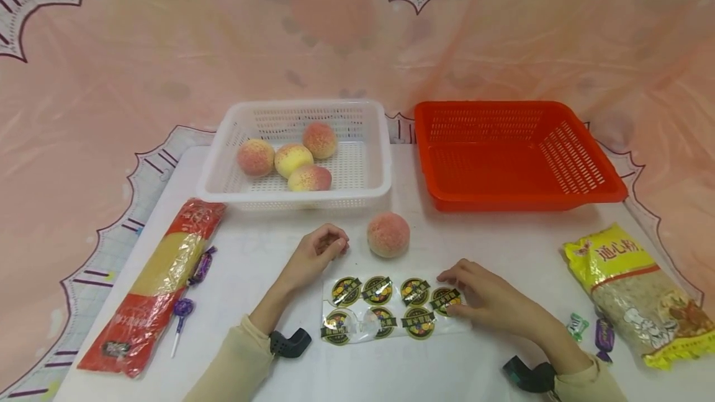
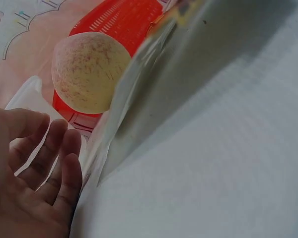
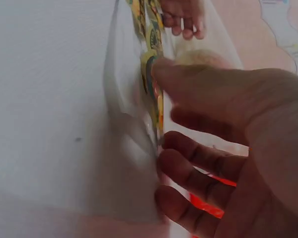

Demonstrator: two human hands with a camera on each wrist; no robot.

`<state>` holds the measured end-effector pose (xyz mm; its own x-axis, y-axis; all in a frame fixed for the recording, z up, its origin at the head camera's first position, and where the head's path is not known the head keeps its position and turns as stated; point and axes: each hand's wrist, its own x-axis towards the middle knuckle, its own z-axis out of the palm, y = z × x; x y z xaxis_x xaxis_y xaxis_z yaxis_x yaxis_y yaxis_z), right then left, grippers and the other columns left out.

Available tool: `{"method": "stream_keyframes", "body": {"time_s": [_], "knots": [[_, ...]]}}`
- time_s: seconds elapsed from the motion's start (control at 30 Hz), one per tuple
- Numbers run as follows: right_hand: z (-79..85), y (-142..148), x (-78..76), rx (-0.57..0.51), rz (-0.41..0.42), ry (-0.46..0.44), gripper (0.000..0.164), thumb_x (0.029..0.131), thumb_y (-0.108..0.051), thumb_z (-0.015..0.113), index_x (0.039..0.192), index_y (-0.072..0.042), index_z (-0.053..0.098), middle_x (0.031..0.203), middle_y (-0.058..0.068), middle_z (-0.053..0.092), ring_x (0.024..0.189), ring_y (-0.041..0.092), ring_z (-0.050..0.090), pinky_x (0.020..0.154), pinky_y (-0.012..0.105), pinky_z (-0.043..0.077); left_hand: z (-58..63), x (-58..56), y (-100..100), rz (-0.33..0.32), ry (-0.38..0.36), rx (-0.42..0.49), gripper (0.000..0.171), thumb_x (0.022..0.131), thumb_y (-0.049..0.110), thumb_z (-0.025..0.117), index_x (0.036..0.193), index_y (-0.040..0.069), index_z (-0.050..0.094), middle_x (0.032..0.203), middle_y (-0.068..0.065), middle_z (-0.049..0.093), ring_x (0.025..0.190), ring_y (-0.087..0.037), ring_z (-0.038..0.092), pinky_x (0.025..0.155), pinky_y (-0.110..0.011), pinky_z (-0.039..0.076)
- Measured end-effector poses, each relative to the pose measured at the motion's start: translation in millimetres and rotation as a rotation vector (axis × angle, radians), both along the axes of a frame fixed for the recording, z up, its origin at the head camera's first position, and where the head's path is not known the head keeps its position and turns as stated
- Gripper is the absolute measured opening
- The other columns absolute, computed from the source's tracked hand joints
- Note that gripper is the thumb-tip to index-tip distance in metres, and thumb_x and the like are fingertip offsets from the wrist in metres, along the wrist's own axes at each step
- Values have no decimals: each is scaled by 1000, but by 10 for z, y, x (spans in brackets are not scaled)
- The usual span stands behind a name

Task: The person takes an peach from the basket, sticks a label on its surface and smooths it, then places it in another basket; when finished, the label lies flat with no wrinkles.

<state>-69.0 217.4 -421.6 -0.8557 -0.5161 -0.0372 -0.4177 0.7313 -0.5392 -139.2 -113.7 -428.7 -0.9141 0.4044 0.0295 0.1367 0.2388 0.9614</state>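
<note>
A clear sheet of round dark stickers with gold and fruit prints (image 1: 399, 337) lies on the table in front of the person. Over its right end is the right hand (image 1: 497, 299), thumb at one sticker (image 1: 445, 301) and the other fingers spread apart along the sheet's far edge. In the right wrist view, the thumb (image 3: 179, 79) overlaps that sticker. The left hand (image 1: 315, 256) hangs loosely curled above the sheet's far left corner, holding nothing. A pinkish peach (image 1: 388, 235) sits just right of the left fingertips, beyond the sheet.
Several peaches lie in a white basket (image 1: 357, 197) at the back left; a red basket (image 1: 519, 197) stands beside it. At left are a red noodle packet (image 1: 151, 290), a purple-wrapped candy (image 1: 202, 265) and a lollipop (image 1: 183, 309). A yellow bag (image 1: 642, 296) and small candies (image 1: 604, 339) lie right.
</note>
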Motion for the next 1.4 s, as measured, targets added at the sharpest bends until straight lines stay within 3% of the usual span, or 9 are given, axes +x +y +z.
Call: {"method": "stream_keyframes", "body": {"time_s": [0.13, 0.3, 0.37, 0.5, 0.67, 0.83, 1.0, 1.17, 1.4], "knots": [[-32, -4, 13, 31, 8, -23, 32, 72, -32, 71, 99, -30, 55, 95, -19, 46, 82, -1, 46, 73, 18, 44, 44, 17, -8, 18, -31, -6, 17, 90, 10, 49, 99, -4, 53, 91, -23, 59, 83, -34, 57, 71, -33, 50], [-12, 15, -23, -10, 42, -62, 28, 73, -29, 71, 93, -30, 51, 87, -17, 47, 76, 1, 46, 66, 16, 42, 9, 10, -14, 6, -30, 21, 16, 90, 8, 48, 100, -4, 52, 91, -25, 59, 84, -36, 58, 73, -39, 51], [28, 14, -65, -49, 61, -100, 27, 74, -28, 70, 92, -30, 49, 80, -14, 48, 71, 4, 47, 62, 16, 40, -66, -11, -18, -11, 10, 52, 17, 90, 10, 49, 100, -3, 52, 90, -23, 59, 81, -32, 60, 70, -36, 51], [103, -74, -202, -143, 95, -116, 26, 75, -29, 69, 91, -27, 48, 74, -11, 49, 66, 9, 48, 56, 16, 38, -58, 26, -6, -45, 87, 86, 17, 89, 11, 51, 100, -2, 51, 86, -19, 59, 74, -23, 60, 63, -34, 51], [173, -345, -345, -198, 108, -67, 30, 75, -28, 70, 93, -25, 46, 78, -12, 51, 70, 7, 49, 56, 17, 42, 90, 134, 87, -113, 157, 60, 16, 87, 8, 54, 98, -3, 52, 85, -16, 59, 73, -23, 59, 61, -30, 50], [240, -648, -457, -214, 105, 3, 32, 75, -26, 70, 94, -24, 43, 79, -11, 48, 70, 6, 48, 55, 18, 42, 143, 214, 257, -169, 247, 17, 18, 83, 9, 60, 99, 3, 53, 87, -6, 59, 76, -13, 56, 64, -25, 49], [251, -822, -510, -248, 106, 73, 31, 76, -22, 70, 91, -22, 42, 80, -10, 45, 69, 5, 46, 55, 17, 41, 134, 274, 380, -134, 275, 37, 15, 82, 9, 61, 96, 6, 55, 85, -5, 61, 75, -13, 59, 62, -26, 51], [235, -831, -501, -340, 69, 25, 30, 78, -28, 67, 96, -21, 43, 77, -9, 47, 68, 7, 47, 56, 20, 42, 93, 273, 388, -62, 279, 88, 11, 82, 6, 60, 93, 4, 57, 82, -8, 63, 71, -17, 61, 63, -29, 52], [212, -742, -531, -423, 21, 11, 21, 83, -22, 61, 99, -20, 46, 79, -10, 56, 69, 4, 53, 64, 20, 47, 67, 225, 383, -48, 275, 98, 6, 85, 7, 57, 90, 3, 58, 77, -14, 64, 68, -27, 62, 59, -26, 50]]}}
